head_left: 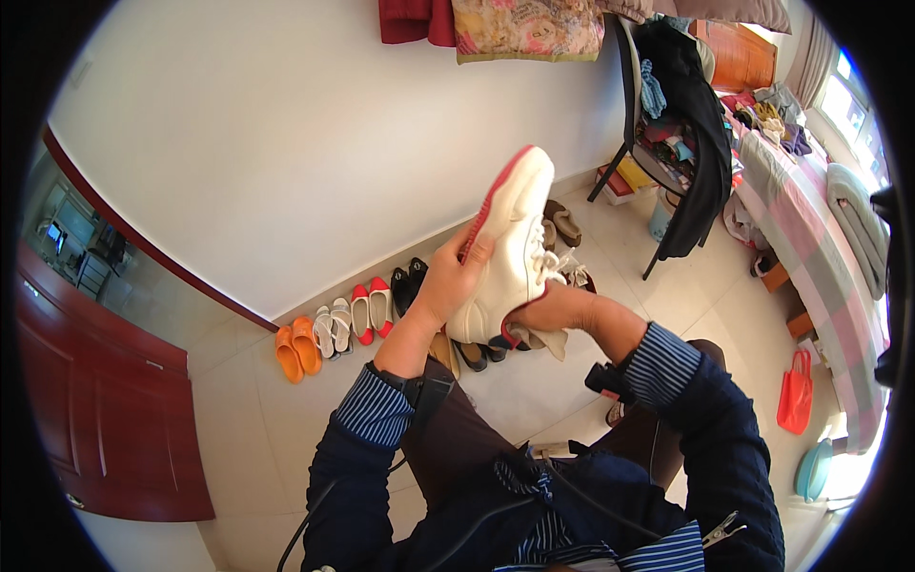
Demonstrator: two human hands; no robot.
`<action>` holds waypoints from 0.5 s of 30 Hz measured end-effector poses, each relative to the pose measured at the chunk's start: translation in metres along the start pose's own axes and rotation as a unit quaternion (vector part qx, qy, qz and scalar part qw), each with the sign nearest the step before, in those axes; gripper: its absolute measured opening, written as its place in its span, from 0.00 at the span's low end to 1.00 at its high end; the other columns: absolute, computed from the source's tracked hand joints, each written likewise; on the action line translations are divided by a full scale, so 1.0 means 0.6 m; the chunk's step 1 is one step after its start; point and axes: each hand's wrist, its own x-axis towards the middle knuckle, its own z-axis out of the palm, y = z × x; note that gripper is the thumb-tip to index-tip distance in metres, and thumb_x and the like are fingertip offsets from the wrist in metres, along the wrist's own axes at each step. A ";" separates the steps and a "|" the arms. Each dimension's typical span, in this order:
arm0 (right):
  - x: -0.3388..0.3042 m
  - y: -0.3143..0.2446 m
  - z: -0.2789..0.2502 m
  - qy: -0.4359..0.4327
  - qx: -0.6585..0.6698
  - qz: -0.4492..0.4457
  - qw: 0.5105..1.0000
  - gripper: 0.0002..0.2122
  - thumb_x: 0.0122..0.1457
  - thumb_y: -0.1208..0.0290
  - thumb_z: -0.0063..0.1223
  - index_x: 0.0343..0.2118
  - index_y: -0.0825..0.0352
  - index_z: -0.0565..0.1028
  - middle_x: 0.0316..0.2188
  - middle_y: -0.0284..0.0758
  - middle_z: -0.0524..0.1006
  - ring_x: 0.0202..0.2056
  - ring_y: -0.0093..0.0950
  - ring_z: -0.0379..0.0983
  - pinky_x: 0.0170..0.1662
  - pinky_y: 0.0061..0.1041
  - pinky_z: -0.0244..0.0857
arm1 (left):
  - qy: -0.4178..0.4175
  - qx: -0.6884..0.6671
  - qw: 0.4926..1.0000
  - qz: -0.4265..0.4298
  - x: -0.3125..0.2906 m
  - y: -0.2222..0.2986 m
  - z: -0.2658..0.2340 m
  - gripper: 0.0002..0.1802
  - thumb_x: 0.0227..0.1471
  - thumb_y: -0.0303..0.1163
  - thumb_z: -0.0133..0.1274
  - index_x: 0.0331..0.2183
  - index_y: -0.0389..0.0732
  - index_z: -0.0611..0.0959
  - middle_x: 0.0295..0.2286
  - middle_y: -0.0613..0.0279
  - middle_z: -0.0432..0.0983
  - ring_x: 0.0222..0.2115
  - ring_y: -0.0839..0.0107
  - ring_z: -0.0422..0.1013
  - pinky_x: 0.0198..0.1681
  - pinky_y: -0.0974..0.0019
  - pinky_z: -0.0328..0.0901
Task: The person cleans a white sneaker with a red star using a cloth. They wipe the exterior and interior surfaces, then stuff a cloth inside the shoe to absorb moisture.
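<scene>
Your left hand (451, 281) is closed around the sole side of a white shoe (518, 224), gripping it near mid-length; the red-edged sole lies against this hand, and the toe points up and away beyond the fingers. Your right hand (556, 309), to the right of and slightly lower than the left, is inserted in the shoe's opening at the heel end; its fingers are hidden inside, so their spread cannot be determined. White laces (552, 268) sit just above the right hand; a pale flap (548, 344) hangs just below it. On the floor left of your left hand stand orange clogs (285, 354), red-toed flats (361, 313) and black shoes (402, 292). Brown shoes (567, 228) rest beyond the right hand.
</scene>
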 end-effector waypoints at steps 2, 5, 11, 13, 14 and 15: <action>-0.011 -0.007 0.003 0.024 0.136 0.057 0.989 0.18 0.58 0.75 0.53 0.52 0.69 0.74 0.44 0.41 0.80 0.45 0.31 0.77 0.47 0.29 0.72 | 0.004 -0.017 1.000 0.001 -0.004 -0.003 -0.003 0.37 0.65 0.57 0.43 0.56 0.30 0.75 0.41 0.61 0.77 0.42 0.75 0.69 0.48 0.71 0.64; -0.022 -0.021 0.007 0.113 0.322 0.054 0.939 0.17 0.60 0.77 0.53 0.53 0.72 0.72 0.43 0.38 0.79 0.42 0.26 0.77 0.44 0.26 0.73 | 0.006 -0.092 0.996 -0.019 0.001 -0.013 -0.017 0.38 0.66 0.58 0.41 0.56 0.30 0.75 0.43 0.60 0.77 0.43 0.75 0.70 0.49 0.70 0.64; -0.007 -0.041 0.021 0.297 -0.110 -0.134 0.939 0.14 0.54 0.79 0.57 0.45 0.65 0.75 0.40 0.36 0.80 0.36 0.37 0.79 0.42 0.31 0.73 | 0.038 -0.247 0.964 -0.088 0.009 -0.026 -0.014 0.43 0.65 0.63 0.33 0.57 0.32 0.73 0.49 0.55 0.75 0.48 0.71 0.72 0.51 0.68 0.67; -0.003 -0.045 0.015 0.278 -0.168 -0.229 0.918 0.11 0.51 0.78 0.59 0.39 0.63 0.77 0.37 0.37 0.79 0.35 0.38 0.78 0.39 0.32 0.73 | 0.015 -0.299 0.949 -0.098 0.008 -0.023 -0.014 0.43 0.65 0.65 0.32 0.59 0.34 0.70 0.51 0.54 0.73 0.49 0.69 0.72 0.52 0.66 0.68; -0.003 -0.049 0.011 0.261 -0.189 -0.256 0.911 0.10 0.50 0.77 0.60 0.36 0.62 0.78 0.36 0.37 0.79 0.35 0.38 0.77 0.38 0.32 0.73 | -0.007 -0.330 0.938 -0.105 0.007 -0.020 -0.018 0.43 0.64 0.66 0.32 0.60 0.36 0.68 0.52 0.53 0.72 0.49 0.68 0.72 0.53 0.65 0.69; -0.004 -0.053 0.006 0.194 -0.252 -0.259 0.912 0.11 0.49 0.76 0.61 0.37 0.61 0.78 0.37 0.36 0.79 0.35 0.38 0.78 0.38 0.33 0.73 | -0.026 -0.362 0.925 -0.110 0.004 -0.018 -0.021 0.43 0.63 0.66 0.33 0.61 0.38 0.66 0.53 0.53 0.71 0.49 0.67 0.72 0.54 0.64 0.69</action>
